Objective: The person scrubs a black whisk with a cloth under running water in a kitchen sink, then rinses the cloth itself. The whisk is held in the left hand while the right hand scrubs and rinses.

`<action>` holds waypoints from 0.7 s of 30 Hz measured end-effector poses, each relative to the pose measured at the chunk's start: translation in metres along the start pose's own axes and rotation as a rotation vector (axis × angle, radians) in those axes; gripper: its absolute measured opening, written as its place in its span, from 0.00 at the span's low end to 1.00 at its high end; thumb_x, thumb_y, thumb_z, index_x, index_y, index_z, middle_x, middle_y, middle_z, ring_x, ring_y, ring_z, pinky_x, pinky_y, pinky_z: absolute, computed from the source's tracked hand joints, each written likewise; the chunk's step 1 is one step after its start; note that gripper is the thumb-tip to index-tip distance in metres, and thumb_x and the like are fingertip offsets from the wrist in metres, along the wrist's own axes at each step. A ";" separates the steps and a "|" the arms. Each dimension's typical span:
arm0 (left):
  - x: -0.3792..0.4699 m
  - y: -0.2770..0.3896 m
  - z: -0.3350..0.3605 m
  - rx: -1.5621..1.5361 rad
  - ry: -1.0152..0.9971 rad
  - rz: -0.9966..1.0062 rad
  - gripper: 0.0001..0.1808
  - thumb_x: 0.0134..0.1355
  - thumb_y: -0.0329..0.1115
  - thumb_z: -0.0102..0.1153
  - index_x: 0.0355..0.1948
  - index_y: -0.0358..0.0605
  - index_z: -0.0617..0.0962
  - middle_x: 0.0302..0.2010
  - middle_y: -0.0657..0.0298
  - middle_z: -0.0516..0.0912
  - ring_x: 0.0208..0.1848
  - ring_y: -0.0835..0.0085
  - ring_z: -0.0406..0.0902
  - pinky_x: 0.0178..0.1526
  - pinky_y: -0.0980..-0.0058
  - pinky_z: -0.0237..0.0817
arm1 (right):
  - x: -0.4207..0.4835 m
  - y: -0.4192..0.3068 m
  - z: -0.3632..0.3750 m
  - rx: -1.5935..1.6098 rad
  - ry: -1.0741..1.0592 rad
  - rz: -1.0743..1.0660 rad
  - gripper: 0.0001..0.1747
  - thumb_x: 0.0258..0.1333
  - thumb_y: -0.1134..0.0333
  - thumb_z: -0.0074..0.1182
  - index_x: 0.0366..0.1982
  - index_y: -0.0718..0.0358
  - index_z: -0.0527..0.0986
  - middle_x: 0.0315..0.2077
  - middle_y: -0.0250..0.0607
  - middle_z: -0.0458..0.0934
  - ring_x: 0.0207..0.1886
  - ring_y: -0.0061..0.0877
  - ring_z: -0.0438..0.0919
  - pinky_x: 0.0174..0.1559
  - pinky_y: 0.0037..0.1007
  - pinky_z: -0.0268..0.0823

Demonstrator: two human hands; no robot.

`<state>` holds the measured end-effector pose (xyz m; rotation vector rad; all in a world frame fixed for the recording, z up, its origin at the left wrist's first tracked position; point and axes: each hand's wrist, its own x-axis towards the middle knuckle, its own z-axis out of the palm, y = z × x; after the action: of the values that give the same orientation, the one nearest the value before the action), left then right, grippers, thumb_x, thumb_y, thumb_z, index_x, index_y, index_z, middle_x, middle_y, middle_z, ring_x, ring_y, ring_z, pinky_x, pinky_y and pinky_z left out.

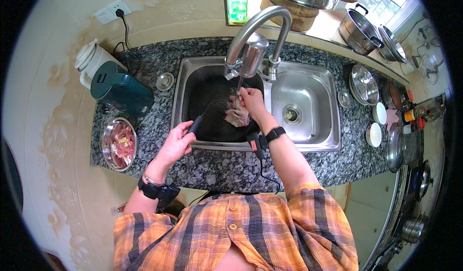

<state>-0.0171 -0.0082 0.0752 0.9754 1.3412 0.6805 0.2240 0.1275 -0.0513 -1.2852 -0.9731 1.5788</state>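
My right hand (pixel 252 100) pinches the upper end of a pale, reddish piece of raw meat or fish (pixel 237 116) under the faucet's spout. The piece hangs over a dark, pan-like interior (pixel 208 90) that fills the left basin. My left hand (pixel 177 141) is closed around a black handle (pixel 195 124) at the basin's front left. What the handle joins blends into the dark behind it, so I cannot tell whether it is a knife or a pan. A curved steel faucet (pixel 238 36) with a cylindrical filter (pixel 254 54) arches above.
The right sink basin (pixel 307 90) has a drain strainer (pixel 292 115) holding scraps. At left stand a glass bowl of sliced raw meat (pixel 121 144), a dark green kettle (pixel 121 90) and a white jug (pixel 97 59). Bowls (pixel 363 85) and bottles (pixel 416 114) line the right counter.
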 end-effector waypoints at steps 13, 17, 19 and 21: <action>0.024 -0.030 0.025 0.336 0.099 0.050 0.27 0.56 0.32 0.52 0.56 0.33 0.67 0.34 0.56 0.79 0.29 0.71 0.76 0.35 0.74 0.68 | 0.058 -0.016 0.037 0.537 0.011 0.346 0.10 0.61 0.66 0.39 0.26 0.60 0.66 0.16 0.30 0.65 0.16 0.19 0.65 0.16 0.22 0.61; 0.032 -0.022 0.037 0.482 0.127 0.140 0.27 0.54 0.34 0.51 0.54 0.33 0.69 0.39 0.44 0.79 0.43 0.56 0.78 0.47 0.66 0.67 | 0.055 -0.026 0.030 0.383 -0.041 0.305 0.08 0.60 0.67 0.42 0.26 0.61 0.68 0.17 0.31 0.69 0.16 0.21 0.68 0.15 0.22 0.63; 0.035 -0.015 0.044 0.625 0.159 0.265 0.26 0.54 0.34 0.51 0.54 0.34 0.70 0.39 0.41 0.79 0.44 0.50 0.77 0.48 0.63 0.66 | 0.044 -0.033 0.027 0.182 -0.041 0.296 0.07 0.60 0.68 0.43 0.29 0.63 0.69 0.20 0.34 0.72 0.18 0.23 0.72 0.18 0.23 0.68; 0.042 -0.006 0.050 0.690 0.144 0.277 0.26 0.54 0.34 0.52 0.54 0.34 0.70 0.40 0.41 0.79 0.45 0.48 0.76 0.49 0.61 0.66 | 0.029 -0.039 0.021 0.081 -0.063 0.300 0.07 0.59 0.69 0.44 0.32 0.65 0.71 0.23 0.37 0.74 0.21 0.25 0.75 0.21 0.25 0.71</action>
<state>0.0371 0.0164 0.0470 1.7133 1.6250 0.4983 0.2054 0.1670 -0.0204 -1.3795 -0.7716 1.8771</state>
